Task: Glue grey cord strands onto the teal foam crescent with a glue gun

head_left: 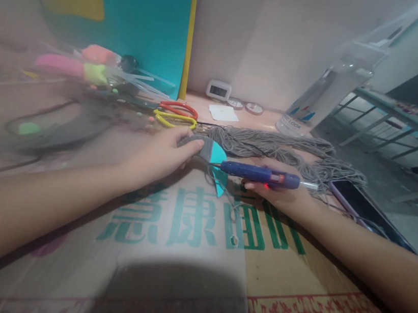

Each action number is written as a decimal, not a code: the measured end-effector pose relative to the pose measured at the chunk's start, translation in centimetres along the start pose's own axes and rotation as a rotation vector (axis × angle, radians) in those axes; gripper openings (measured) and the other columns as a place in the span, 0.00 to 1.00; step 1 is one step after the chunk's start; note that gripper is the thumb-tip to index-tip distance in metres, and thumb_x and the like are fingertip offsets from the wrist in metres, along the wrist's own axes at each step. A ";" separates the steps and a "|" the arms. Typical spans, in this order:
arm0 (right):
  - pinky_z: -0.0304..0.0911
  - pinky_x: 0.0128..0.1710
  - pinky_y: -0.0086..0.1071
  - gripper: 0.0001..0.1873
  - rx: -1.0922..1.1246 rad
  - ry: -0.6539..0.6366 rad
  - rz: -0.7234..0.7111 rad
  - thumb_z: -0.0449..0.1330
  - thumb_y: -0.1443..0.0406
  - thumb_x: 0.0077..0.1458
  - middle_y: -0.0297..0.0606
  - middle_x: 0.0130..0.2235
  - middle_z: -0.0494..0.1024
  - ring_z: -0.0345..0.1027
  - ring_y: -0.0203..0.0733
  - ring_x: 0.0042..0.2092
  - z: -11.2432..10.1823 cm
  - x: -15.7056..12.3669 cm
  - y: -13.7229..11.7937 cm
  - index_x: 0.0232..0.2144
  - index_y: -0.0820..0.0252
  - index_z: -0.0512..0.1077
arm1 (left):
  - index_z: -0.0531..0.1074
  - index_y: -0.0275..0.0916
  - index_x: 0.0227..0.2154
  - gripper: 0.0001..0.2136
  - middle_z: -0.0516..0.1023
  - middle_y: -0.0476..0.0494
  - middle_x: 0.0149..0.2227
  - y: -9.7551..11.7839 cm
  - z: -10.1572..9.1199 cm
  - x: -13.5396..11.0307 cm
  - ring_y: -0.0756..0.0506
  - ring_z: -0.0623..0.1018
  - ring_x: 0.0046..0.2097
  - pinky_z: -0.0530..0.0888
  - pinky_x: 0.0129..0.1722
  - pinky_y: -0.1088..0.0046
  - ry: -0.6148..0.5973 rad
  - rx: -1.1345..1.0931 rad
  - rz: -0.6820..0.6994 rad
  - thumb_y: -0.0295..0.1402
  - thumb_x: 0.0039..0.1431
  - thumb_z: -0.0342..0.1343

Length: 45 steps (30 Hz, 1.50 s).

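Observation:
My left hand (173, 154) pinches a small teal piece (220, 154) whose left part is covered in grey cord (206, 148). In my right hand (276, 188) is a blue hot glue gun (256, 174), lying level and pointing left. A clear glue stick (308, 185) sticks out of its back end, and a small red light glows at its underside. The gun's nozzle is at the edge between the grey cord and the bare teal part; whether it touches cannot be made out. A loose strand of cord hangs below the piece.
Behind my hands lie bundled grey cord (272, 144), scissors (178, 114) with red and yellow handles, a white paper (223, 113) and a small digital clock (218, 90). At right are a clear bottle (312, 101) and a phone (369, 211). Printed cardboard (186, 271) covers the table.

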State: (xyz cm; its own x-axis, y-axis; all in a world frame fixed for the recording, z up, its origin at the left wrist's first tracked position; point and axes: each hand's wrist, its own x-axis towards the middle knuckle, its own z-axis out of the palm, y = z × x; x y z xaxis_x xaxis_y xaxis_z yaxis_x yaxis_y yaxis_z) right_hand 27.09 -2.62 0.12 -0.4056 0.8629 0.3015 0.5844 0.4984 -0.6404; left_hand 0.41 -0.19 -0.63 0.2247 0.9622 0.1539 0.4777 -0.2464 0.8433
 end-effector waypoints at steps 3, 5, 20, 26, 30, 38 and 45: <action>0.66 0.32 0.33 0.12 -0.018 -0.012 0.026 0.67 0.57 0.48 0.37 0.31 0.79 0.71 0.41 0.32 0.0 0.0 0.1 0.27 0.57 0.72 | 0.61 0.41 0.23 0.16 0.68 0.54 0.18 0.0 0.0 0.0 0.50 0.68 0.22 0.63 0.25 0.73 -0.004 -0.004 -0.001 0.46 0.60 0.51; 0.65 0.32 0.34 0.12 -0.033 -0.018 0.014 0.67 0.56 0.48 0.36 0.30 0.79 0.71 0.41 0.32 -0.1 0.1 0.0 0.28 0.57 0.72 | 0.61 0.41 0.24 0.16 0.68 0.54 0.18 0.0 0.0 0.0 0.49 0.68 0.22 0.63 0.24 0.73 -0.002 -0.008 -0.002 0.46 0.60 0.50; 0.61 0.28 0.30 0.11 -0.118 0.002 -0.086 0.67 0.58 0.48 0.33 0.27 0.77 0.69 0.37 0.28 -0.1 0.2 0.4 0.26 0.58 0.71 | 0.62 0.41 0.24 0.16 0.68 0.54 0.17 0.0 0.0 -0.1 0.49 0.67 0.21 0.62 0.24 0.73 0.004 -0.008 -0.012 0.46 0.59 0.51; 0.63 0.31 0.32 0.11 -0.092 -0.012 -0.053 0.67 0.58 0.48 0.35 0.29 0.79 0.71 0.40 0.30 -0.2 0.1 0.3 0.27 0.57 0.72 | 0.61 0.41 0.23 0.16 0.67 0.54 0.18 0.3 -0.1 -0.1 0.49 0.67 0.22 0.63 0.25 0.72 -0.001 -0.002 -0.009 0.46 0.60 0.51; 0.65 0.33 0.34 0.12 -0.088 -0.011 -0.029 0.67 0.56 0.48 0.37 0.30 0.80 0.72 0.42 0.32 -0.3 0.1 -0.1 0.27 0.57 0.72 | 0.61 0.41 0.23 0.16 0.68 0.54 0.19 0.3 -0.1 -0.1 0.49 0.68 0.22 0.63 0.25 0.72 -0.014 0.001 -0.006 0.46 0.60 0.50; 0.67 0.35 0.36 0.11 -0.092 0.014 0.003 0.68 0.57 0.47 0.38 0.33 0.80 0.74 0.46 0.36 -0.2 0.1 0.1 0.26 0.56 0.73 | 0.61 0.41 0.24 0.15 0.68 0.54 0.18 0.4 -0.2 -0.1 0.49 0.68 0.23 0.62 0.25 0.72 -0.021 0.030 0.003 0.45 0.60 0.50; 0.66 0.36 0.36 0.12 -0.151 0.016 -0.020 0.66 0.56 0.49 0.39 0.33 0.80 0.73 0.44 0.35 -0.3 0.1 0.0 0.29 0.58 0.73 | 0.63 0.41 0.25 0.15 0.67 0.54 0.19 0.3 -0.3 -0.2 0.49 0.67 0.23 0.62 0.25 0.73 -0.031 0.051 0.026 0.46 0.60 0.50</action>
State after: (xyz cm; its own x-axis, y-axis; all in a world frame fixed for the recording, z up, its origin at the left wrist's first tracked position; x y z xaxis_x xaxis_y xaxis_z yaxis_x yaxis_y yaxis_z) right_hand 27.23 -2.45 0.33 -0.4078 0.8532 0.3252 0.6759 0.5215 -0.5208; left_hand 0.29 -0.39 -0.28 0.2638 0.9514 0.1588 0.5134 -0.2779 0.8119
